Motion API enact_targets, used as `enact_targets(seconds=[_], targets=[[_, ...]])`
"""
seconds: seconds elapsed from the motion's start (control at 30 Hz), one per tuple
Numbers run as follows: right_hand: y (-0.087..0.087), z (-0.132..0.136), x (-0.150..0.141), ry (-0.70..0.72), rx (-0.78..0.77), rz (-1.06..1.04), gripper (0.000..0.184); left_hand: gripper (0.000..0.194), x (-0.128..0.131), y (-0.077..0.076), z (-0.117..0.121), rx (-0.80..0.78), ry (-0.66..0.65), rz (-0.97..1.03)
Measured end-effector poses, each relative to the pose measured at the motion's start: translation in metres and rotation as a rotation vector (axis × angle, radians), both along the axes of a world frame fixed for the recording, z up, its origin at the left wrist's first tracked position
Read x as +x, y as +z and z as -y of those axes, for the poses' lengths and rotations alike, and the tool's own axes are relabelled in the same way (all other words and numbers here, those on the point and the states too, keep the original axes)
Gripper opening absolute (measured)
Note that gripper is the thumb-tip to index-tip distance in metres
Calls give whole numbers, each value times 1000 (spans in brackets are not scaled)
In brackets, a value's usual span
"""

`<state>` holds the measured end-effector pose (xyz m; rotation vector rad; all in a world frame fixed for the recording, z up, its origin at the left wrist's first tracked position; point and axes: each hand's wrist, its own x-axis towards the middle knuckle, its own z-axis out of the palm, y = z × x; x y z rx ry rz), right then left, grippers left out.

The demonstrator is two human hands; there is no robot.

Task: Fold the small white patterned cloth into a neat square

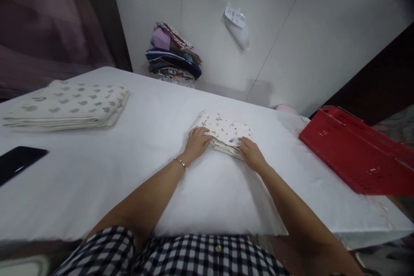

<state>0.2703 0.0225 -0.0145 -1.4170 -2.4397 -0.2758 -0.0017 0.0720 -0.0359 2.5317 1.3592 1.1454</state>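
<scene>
Patterned white cloth [226, 126], folded into a compact, layered bundle, lies at mid-worktop between a person's two bare hands, set toward the far edge of the white-covered worktop [155, 116]. The left hand [196, 143] rests with fingers partly curled over the near left corner, a bracelet [181, 162] at its wrist; the right hand [252, 153] is similarly half-curled at the near right corner, thumb side toward the stacked layers. Whether either hand is pinching the fabric or merely pressing it cannot be told. Judging by the several layers along the near side, most of the folding appears done; the edges there look slightly uneven, so some squaring up may remain, and whether another fold is due cannot be told. Room for moving is widest to the left, as far as a larger folded cloth [71, 102] and a dark flat device [21, 161]. To the right, a red basket [355, 155] stands well apart at the worktop's end. Past the far edge, a pile of folded textiles [174, 57] and the wall [200, 4] limit reach; the near edge runs close to the person's checked shirt [194, 254].
</scene>
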Motion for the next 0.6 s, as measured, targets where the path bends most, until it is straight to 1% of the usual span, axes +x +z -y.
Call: enact_targets(seconds=[0.13, 0.27, 0.37, 0.47, 0.6], targets=[[-1, 2, 4, 15, -16, 2, 26, 25, 0, 0, 0, -23, -2, -34], [1, 4, 0, 17, -6, -35, 27, 24, -1, -1, -1, -24, 12, -39], [1, 4, -3, 25, -2, -16, 27, 23, -1, -2, -1, -12, 21, -53], [0, 3, -3, 18, 2, 3, 25, 23, 0, -3, -2, -17, 15, -69], [-4, 4, -3, 29, 14, -24, 26, 25, 1, -3, -2, -23, 15, -63]])
